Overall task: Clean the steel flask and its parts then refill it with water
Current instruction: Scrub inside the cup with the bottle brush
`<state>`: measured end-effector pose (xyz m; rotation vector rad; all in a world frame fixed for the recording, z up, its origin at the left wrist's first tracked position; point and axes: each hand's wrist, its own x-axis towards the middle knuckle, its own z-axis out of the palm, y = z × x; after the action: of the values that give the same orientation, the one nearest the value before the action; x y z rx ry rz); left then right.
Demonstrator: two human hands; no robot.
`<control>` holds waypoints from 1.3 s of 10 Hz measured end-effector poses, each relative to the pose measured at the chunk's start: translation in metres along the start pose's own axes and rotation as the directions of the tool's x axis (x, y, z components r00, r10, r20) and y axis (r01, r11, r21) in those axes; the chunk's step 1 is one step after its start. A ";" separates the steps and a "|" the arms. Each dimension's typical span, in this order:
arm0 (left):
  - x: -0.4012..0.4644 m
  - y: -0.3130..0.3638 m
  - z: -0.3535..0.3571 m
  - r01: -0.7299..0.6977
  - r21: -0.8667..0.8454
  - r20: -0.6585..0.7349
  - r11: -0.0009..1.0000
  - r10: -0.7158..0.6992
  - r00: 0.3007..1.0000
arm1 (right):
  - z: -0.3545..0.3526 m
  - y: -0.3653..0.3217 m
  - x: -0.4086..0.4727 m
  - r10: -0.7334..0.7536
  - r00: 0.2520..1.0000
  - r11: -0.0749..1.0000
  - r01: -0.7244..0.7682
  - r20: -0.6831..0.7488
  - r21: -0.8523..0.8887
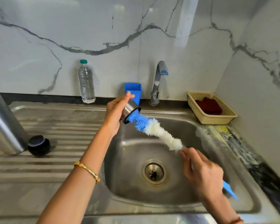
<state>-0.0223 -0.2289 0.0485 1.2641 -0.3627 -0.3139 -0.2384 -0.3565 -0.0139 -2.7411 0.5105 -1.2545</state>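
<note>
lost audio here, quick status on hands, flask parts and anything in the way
Left hand grips steel cup; right hand holds bottle brush, blue tip inside cup. Flask body and stopper wait on drainboard. Nothing in the way.

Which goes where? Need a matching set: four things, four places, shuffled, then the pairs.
Things:
1. cup
2. flask
3. red cloth
4. stopper

Places:
A. in the basket
B. in the left hand
C. on the drainboard, at the frame's left edge
D. on the drainboard, right of the flask

Pairs: 1-B, 2-C, 3-A, 4-D
</note>
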 end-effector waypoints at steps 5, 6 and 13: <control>0.021 0.034 0.022 -0.052 -0.090 -0.430 0.995 0.008 0.903 | 0.025 0.011 0.055 0.268 0.853 0.729 -0.483 0.447 0.485; 0.019 0.025 0.027 -0.022 -0.197 -0.474 0.980 -0.075 0.877 | 0.037 0.022 0.048 0.141 0.987 0.987 -0.134 -0.073 0.089; 0.022 0.034 0.013 -0.129 -0.245 -0.487 0.961 -0.006 0.874 | 0.039 0.019 0.036 0.022 0.996 0.993 -0.011 -0.089 0.117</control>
<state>-0.0074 -0.2399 0.0867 1.0133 0.0725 0.0186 -0.1921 -0.3886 -0.0183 -2.5893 0.4513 -1.3637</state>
